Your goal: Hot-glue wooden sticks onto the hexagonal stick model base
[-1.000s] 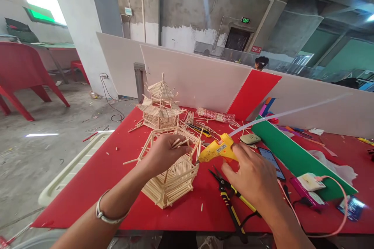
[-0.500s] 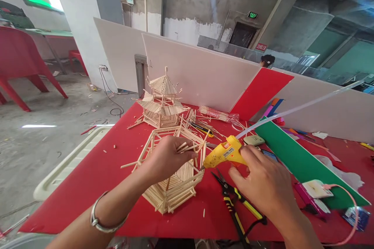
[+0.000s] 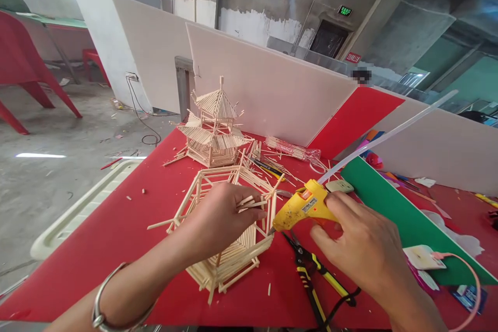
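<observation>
My left hand (image 3: pixel 229 212) is closed on a few short wooden sticks (image 3: pixel 249 202), pinched between thumb and fingers above an open wooden stick frame (image 3: pixel 218 270). That frame is many-sided, with slatted walls and posts. In my right hand (image 3: pixel 361 238) is a yellow hot glue gun (image 3: pixel 301 207), with a long clear glue stick (image 3: pixel 389 135) rising out of its back. The gun's nozzle points down-left at the frame's right corner; whether it touches cannot be made out. My left hand hides part of the frame.
Behind the frame stands a tiered stick pagoda (image 3: pixel 216 129). Pruning shears (image 3: pixel 311 264) lie below the glue gun. A utility knife (image 3: pixel 268 168), loose sticks and a bagged stick bundle (image 3: pixel 291 148) lie farther back. A green board (image 3: pixel 389 202) and white charger (image 3: pixel 424 258) are at right.
The view has shifted slightly. The glue gun's nozzle stays by the frame's right corner, and my left hand keeps its pinch on the sticks.
</observation>
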### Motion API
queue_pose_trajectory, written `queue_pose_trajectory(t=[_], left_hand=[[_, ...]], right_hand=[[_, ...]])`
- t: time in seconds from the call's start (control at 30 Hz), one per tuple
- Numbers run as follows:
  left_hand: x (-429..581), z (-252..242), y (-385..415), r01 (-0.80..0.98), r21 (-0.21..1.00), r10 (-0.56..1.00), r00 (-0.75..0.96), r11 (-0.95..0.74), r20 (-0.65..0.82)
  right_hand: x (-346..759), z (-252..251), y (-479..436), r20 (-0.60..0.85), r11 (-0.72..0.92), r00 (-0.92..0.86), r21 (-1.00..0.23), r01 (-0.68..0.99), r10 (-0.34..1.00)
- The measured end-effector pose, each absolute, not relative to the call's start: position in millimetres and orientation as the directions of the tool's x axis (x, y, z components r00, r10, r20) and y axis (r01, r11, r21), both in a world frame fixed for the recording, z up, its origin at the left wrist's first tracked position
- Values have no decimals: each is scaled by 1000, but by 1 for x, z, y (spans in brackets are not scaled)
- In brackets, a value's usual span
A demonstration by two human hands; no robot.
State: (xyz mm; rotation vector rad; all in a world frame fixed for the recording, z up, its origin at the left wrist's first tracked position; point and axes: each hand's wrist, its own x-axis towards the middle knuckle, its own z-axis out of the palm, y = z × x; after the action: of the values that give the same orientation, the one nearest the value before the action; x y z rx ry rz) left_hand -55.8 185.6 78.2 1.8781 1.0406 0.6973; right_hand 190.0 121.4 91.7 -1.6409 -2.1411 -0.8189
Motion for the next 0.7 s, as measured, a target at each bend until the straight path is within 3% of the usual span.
queue_pose_trajectory(t=[0.7], left_hand=[[-56,75,186,381,888,857,514,-256,27]], right_hand=[[195,95,133,561,270,-385,280,921,733]])
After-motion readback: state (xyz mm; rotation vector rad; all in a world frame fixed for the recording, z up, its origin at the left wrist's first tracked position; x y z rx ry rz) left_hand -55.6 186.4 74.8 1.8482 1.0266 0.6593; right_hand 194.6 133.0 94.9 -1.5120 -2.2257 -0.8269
